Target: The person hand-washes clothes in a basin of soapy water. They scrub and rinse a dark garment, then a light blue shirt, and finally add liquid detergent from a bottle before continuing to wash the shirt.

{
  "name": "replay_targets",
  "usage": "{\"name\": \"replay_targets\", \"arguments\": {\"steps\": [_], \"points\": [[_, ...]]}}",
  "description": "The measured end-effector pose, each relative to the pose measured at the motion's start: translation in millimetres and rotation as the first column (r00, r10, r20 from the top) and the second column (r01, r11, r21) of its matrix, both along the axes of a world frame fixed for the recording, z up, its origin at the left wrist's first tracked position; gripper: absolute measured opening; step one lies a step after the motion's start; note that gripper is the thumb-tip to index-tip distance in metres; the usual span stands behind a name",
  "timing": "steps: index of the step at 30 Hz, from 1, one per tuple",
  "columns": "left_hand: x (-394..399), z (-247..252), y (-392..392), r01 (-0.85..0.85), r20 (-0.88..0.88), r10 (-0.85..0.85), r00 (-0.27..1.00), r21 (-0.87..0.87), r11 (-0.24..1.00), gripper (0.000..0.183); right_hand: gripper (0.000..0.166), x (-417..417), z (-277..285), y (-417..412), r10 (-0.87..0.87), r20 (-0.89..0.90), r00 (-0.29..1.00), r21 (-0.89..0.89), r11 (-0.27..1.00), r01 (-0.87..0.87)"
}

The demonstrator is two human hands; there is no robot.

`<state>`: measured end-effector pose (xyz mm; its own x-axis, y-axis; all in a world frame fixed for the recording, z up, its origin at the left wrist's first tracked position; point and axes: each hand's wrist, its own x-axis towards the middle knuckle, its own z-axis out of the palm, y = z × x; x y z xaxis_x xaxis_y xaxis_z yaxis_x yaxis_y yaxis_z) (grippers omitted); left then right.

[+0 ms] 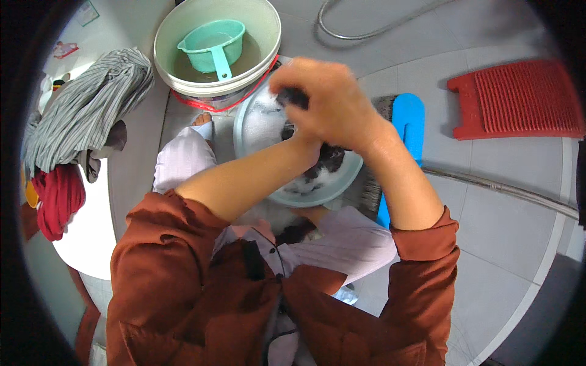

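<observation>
My right hand (329,103) is raised over a pale blue plastic basin (316,201), its fingers curled around a bunched dark wet cloth (293,97). Beneath it, at the wrist, crosses my left hand (311,144). The right hand covers most of the left one, so its fingers and grip are hidden. White suds (262,120) fill much of the basin. More dark fabric (332,159) lies among the suds below both hands; whether it joins the raised piece cannot be seen.
Beyond the basin stands a white bucket (261,32) of cloudy water with a green dipper (211,59). A blue broom head (409,119) and a red plastic washboard (517,103) lie at right. Striped cloth (96,96) and red cloth (59,201) drape a white surface (87,249) at left.
</observation>
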<state>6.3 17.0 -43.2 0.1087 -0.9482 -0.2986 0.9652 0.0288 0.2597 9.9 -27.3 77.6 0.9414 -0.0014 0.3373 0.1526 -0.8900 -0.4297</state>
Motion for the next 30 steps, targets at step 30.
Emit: {"name": "replay_targets", "arguments": {"steps": [30], "points": [[5,64,10,0.437,0.571,-0.351,0.742,-0.016,0.899,0.010,0.031,-124,-103,50,-0.330,-0.323,0.887,0.605,-0.793,-0.075]]}}
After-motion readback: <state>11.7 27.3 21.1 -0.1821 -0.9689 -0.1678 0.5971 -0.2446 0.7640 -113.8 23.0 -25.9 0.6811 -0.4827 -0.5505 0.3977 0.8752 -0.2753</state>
